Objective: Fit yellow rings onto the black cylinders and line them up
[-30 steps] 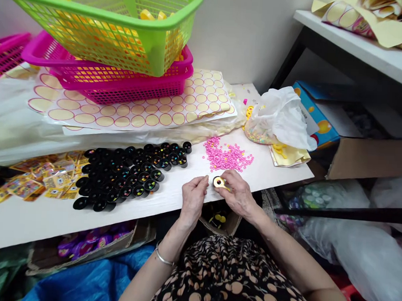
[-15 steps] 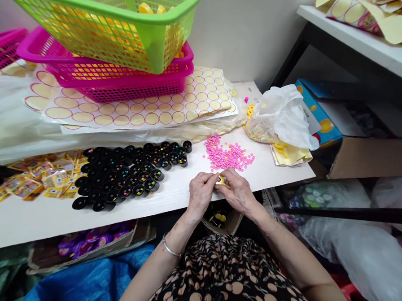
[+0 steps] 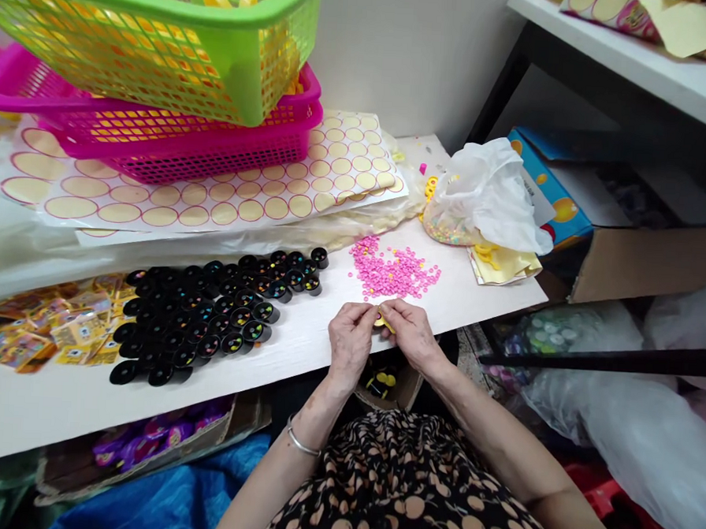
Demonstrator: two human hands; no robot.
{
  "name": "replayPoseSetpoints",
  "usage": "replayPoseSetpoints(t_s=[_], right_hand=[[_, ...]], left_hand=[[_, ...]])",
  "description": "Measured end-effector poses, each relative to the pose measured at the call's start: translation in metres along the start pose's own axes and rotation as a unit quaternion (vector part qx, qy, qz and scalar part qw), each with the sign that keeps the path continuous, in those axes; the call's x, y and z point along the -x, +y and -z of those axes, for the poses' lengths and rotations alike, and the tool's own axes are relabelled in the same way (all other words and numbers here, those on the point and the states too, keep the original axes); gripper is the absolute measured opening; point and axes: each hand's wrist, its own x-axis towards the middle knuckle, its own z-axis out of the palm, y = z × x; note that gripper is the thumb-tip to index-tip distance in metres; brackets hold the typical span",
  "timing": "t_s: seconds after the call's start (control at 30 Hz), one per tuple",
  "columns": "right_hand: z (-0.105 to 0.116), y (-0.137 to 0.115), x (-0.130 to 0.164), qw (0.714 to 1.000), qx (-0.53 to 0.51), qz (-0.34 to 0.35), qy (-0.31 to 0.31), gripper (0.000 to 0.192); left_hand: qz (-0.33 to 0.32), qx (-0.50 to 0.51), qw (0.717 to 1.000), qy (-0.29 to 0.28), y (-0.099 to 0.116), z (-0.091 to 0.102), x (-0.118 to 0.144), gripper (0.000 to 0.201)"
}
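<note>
Both hands have closed in on each other since a second ago: the left hand [image 3: 349, 339], which sat a little apart then, now meets the right hand [image 3: 411, 339] at the near edge of the white tabletop [image 3: 302, 341], and the small yellow-and-black round piece [image 3: 384, 321] that showed plainly between them is now nearly swallowed by fingers. Only a sliver of yellow peeks out. Judging by that, the two hands are pressing or fitting something onto the piece together (a guess from the pinch alone). Each grip is nearly shut, fingertips pinched on the piece from either side.

Just beyond the hands lies a loose scatter of small pink beads [image 3: 393, 271], and to the left a packed cluster of little black round caps with coloured insides [image 3: 220, 313]. Further back, a sheet of round cream stickers ringed in red [image 3: 226, 199] lies under a pink plastic basket [image 3: 182, 141], with a green plastic basket [image 3: 164, 33] stacked on it.

What exactly the fingers do to the piece is hidden. The green basket is cut off at the top, and what fills the crumpled white plastic bag [image 3: 487, 196] is hard to make out.
</note>
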Motion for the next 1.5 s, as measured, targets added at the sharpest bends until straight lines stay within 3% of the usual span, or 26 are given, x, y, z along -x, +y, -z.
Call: replayPoseSetpoints(t_s=[0.23, 0.5, 0.7, 0.87, 0.97, 1.13, 1.27, 1.37, 1.43, 1.5], right_hand=[[-0.006, 0.008, -0.005, 0.998, -0.03, -0.048, 0.019, 0.027], [-0.006, 0.01, -0.008, 0.998, -0.039, -0.05, 0.005, 0.024], [0.006, 0.004, 0.006, 0.989, -0.143, -0.032, -0.008, 0.037], [0.014, 0.003, 0.024, 0.984, -0.171, -0.034, -0.018, 0.036], [0.015, 0.01, 0.026, 0.987, -0.147, -0.03, -0.049, 0.032], [0.018, 0.019, 0.024, 0.997, -0.053, 0.004, -0.055, 0.023], [0.025, 0.012, 0.026, 0.987, 0.091, 0.106, -0.078, 0.025], [0.031, 0.004, 0.027, 0.978, 0.111, 0.157, -0.085, 0.019], [0.035, -0.001, 0.028, 0.983, 0.062, 0.126, -0.117, 0.023], [0.037, -0.004, 0.028, 0.984, 0.003, 0.061, -0.166, 0.045]], left_hand=[[0.058, 0.031, 0.998, 0.001, -0.006, -0.005, 0.005, 0.022], [0.083, 0.047, 0.995, -0.016, -0.007, -0.004, 0.002, 0.024], [0.106, 0.074, 0.991, -0.032, 0.0, -0.002, 0.002, 0.031], [0.095, 0.061, 0.992, -0.057, 0.003, 0.007, 0.004, 0.038], [0.065, 0.052, 0.993, -0.085, 0.003, 0.016, 0.004, 0.038], [-0.013, 0.0, 0.989, -0.147, -0.008, 0.018, -0.003, 0.062], [-0.059, -0.021, 0.987, -0.145, -0.012, 0.012, -0.008, 0.033], [-0.142, -0.08, 0.971, -0.175, -0.006, 0.015, -0.004, 0.023], [-0.211, -0.138, 0.947, -0.201, 0.001, 0.019, 0.001, 0.023], [-0.263, -0.186, 0.918, -0.233, 0.006, 0.022, 0.008, 0.021]])
